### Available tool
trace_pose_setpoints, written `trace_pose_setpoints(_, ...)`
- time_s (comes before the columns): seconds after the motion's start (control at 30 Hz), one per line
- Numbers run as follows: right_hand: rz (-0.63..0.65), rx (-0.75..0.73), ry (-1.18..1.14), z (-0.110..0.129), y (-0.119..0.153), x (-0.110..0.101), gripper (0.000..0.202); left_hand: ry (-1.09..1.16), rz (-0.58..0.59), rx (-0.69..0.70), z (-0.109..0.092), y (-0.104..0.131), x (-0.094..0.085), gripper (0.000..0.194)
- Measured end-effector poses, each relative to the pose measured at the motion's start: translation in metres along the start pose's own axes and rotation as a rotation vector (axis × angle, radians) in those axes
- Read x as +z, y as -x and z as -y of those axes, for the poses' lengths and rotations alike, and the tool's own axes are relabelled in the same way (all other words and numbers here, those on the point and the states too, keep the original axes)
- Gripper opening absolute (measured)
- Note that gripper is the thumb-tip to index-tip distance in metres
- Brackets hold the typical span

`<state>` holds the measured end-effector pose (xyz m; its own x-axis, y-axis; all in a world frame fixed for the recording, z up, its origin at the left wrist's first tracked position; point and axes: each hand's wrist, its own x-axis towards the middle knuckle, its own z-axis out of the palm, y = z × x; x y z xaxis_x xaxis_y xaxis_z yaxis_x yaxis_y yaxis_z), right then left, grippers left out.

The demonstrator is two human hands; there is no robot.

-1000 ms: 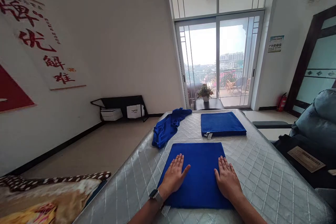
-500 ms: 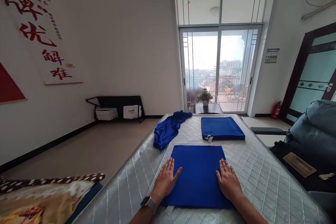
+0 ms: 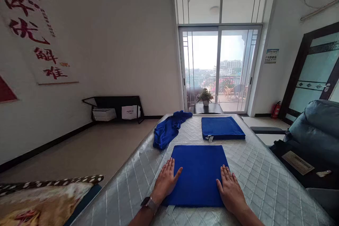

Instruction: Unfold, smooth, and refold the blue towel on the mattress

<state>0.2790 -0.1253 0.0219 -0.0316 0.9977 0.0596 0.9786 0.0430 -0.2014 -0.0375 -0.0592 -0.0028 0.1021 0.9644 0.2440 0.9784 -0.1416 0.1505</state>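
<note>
A folded blue cloth, squared into a flat rectangle, lies in front of me on the silver quilted cover. My left hand rests flat along its left edge, thumb spread out over the fabric. At the right edge, my right hand lies open with its fingers pointing forward and the thumb apart. Behind the cloth, to the right, sits a neat stack of folded blue cloths with white labels at its front. A crumpled blue cloth lies behind and to the left.
A patterned blanket is at the lower left. To the right stands a dark armchair with a brown card on it. Beyond the far edge, a potted plant stands on a chair before the sliding glass door.
My right hand has slid slightly back toward me along the cloth's right edge. My left hand stays almost in place. The view has shifted a little.
</note>
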Motion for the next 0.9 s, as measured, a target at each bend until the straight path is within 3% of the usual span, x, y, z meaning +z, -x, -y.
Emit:
trace_pose_setpoints(0.13,0.003,-0.006,0.001,0.000,0.000,-0.003,0.067,-0.056,0.012,0.013,-0.003,0.002,-0.012,0.083)
trace_pose_setpoints(0.23,0.000,-0.014,0.002,0.001,-0.001,-0.003,0.066,-0.072,0.011,0.024,-0.021,0.005,-0.021,0.083)
trace_pose_setpoints(0.33,0.001,-0.003,0.008,0.000,-0.001,-0.003,0.066,-0.005,0.034,0.168,-0.068,0.010,-0.021,0.078)
trace_pose_setpoints(0.5,0.015,-0.029,0.050,-0.002,0.001,-0.001,0.062,0.117,0.059,0.478,-0.175,0.016,-0.008,0.065)
trace_pose_setpoints(0.6,0.019,-0.059,0.072,-0.004,0.002,-0.001,0.064,0.150,0.080,0.543,-0.207,0.010,-0.007,0.065)
trace_pose_setpoints(0.67,0.006,-0.056,0.060,-0.004,0.002,-0.002,0.063,0.158,0.089,0.534,-0.207,0.005,-0.009,0.066)
trace_pose_setpoints(0.73,-0.007,-0.037,0.032,-0.003,0.001,-0.002,0.062,0.153,0.107,0.506,-0.195,0.004,-0.010,0.067)
trace_pose_setpoints(0.9,0.011,-0.010,-0.027,0.000,0.001,-0.007,0.066,0.082,0.138,0.378,-0.133,0.015,-0.015,0.071)
